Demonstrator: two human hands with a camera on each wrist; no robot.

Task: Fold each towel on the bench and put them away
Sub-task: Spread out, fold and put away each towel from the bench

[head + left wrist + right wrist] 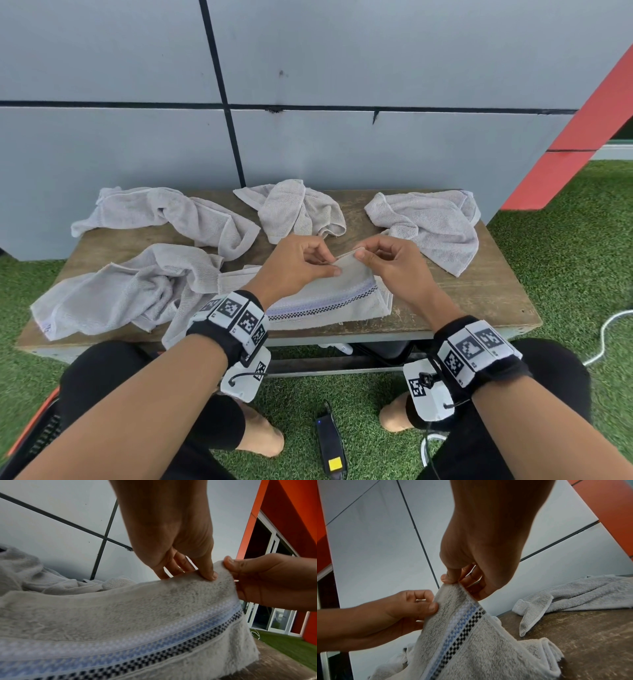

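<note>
A grey towel with a blue, white and black checked stripe [329, 301] lies at the front middle of the wooden bench [479, 291], its far edge lifted. My left hand [305, 263] pinches that raised edge between thumb and fingers. My right hand [383, 260] pinches the same edge just to the right, at the corner. The left wrist view has the striped towel [120, 615] with my left hand [204, 573] on its top fold and my right hand [257, 577] beside it. From the right wrist, my right hand [453, 580] grips the towel [462, 635] tip, my left hand [419, 608] lower.
Several crumpled grey towels lie on the bench: front left [130, 291], back left [171, 216], back middle [298, 209], back right [431, 226]. A grey panelled wall [308, 68] stands behind. Green turf [565, 257] surrounds the bench; a black charger [330, 445] and white cable [606, 332] lie on it.
</note>
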